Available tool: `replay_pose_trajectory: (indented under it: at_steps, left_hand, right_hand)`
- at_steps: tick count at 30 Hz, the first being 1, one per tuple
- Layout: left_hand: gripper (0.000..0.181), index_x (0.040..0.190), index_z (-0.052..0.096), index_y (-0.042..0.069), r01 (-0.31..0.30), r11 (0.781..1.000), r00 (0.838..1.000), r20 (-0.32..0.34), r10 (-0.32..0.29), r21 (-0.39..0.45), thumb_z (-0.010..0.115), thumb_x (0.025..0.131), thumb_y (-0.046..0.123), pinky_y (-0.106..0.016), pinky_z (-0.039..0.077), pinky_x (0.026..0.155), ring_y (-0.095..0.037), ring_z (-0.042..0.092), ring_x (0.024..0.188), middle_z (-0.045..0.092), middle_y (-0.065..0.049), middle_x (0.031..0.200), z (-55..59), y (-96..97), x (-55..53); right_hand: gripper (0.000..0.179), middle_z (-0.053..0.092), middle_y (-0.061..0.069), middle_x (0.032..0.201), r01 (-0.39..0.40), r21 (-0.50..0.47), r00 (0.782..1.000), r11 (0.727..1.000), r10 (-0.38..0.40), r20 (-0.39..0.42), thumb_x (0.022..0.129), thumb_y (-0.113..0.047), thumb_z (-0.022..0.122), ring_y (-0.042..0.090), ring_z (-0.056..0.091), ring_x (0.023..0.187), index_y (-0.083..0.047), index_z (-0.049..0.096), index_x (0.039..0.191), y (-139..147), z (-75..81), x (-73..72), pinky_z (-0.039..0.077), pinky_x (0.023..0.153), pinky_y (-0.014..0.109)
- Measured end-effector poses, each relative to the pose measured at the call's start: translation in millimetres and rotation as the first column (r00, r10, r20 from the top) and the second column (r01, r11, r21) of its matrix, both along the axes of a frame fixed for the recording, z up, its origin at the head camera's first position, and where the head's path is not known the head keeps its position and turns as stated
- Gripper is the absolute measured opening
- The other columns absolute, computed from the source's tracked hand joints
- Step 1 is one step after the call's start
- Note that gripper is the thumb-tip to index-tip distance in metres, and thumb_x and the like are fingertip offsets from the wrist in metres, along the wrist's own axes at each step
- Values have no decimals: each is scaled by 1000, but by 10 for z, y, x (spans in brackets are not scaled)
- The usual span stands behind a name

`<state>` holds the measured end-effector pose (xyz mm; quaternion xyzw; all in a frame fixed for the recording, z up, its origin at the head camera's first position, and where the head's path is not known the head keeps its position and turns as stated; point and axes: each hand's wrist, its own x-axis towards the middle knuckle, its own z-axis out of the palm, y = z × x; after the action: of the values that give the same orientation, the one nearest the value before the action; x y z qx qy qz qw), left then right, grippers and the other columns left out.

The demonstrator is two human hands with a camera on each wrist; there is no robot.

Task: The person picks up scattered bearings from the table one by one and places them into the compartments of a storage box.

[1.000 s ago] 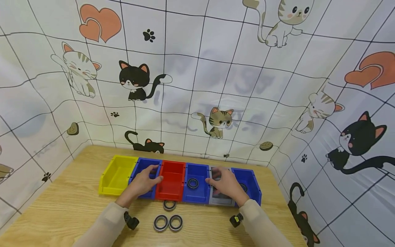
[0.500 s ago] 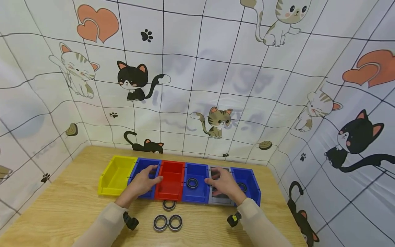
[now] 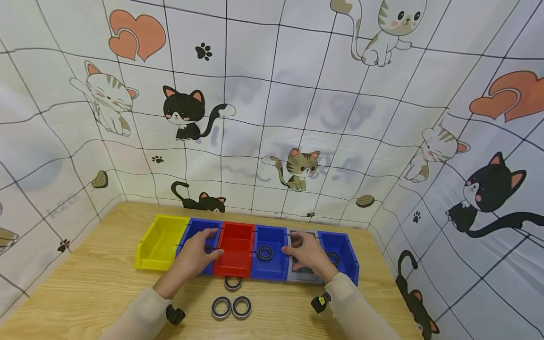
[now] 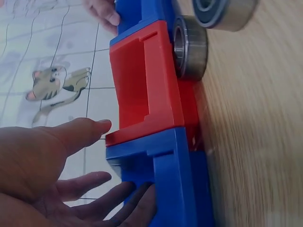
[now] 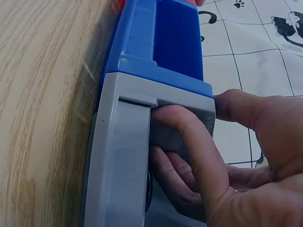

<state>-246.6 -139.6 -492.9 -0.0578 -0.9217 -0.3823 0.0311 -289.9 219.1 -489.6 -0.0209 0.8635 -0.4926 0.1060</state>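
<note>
In the head view, my left hand (image 3: 193,252) reaches over the second bin from the left, a blue bin (image 3: 193,228). Its fingers dip into that bin while the thumb stands apart toward the red bin (image 3: 235,259); nothing shows between them in the left wrist view. My right hand (image 3: 309,252) is at the grey bin (image 5: 128,87). There, several loosely curled fingers (image 5: 180,175) reach inside, and the thumb (image 5: 234,105) lies behind the bin's edge; no held object shows. A thin dark curved edge (image 5: 148,189) peeks out inside the grey bin, mostly hidden.
A yellow bin (image 3: 159,243) ends the row at left, a blue bin (image 3: 349,257) at right. One bearing (image 3: 265,253) lies in the middle blue bin (image 3: 269,272), another bearing (image 3: 333,258) in the right one. Three more bearings (image 3: 221,318) are in front on the wooden table (image 3: 102,283).
My left hand has drawn slightly back toward me, with its thumb a little lower and its wrist shifted left. The right hand stays nearly still; bins and bearings have not moved.
</note>
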Motion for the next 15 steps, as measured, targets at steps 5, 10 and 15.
replay_pose_trajectory:
  at_steps: [5,10,15]
  left_hand:
    - [55,151,75,5,-12,992,989,-145,-6,-124,92,101,18,-59,69,108,-44,76,129,72,-25,148,20,44,171]
    - [38,132,85,13,6,979,961,-271,-62,-204,97,96,15,-44,72,97,-28,73,113,77,-12,128,57,144,346]
    - [34,125,87,16,100,970,939,-301,-165,-220,99,94,15,-32,70,90,-21,72,106,78,-2,120,67,225,488]
  right_hand:
    - [73,68,34,153,-3,-1,1000,1000,3,-9,107,-19,86,26,85,78,-2,54,170,-2,-18,-13,73,70,47]
    - [72,68,33,152,1,2,1000,1000,-1,-7,107,-19,86,26,84,77,-2,54,170,2,-8,-3,73,70,47]
    - [72,69,33,152,2,3,1000,1000,-2,-6,107,-19,87,25,84,77,-2,54,169,-4,16,8,73,70,48]
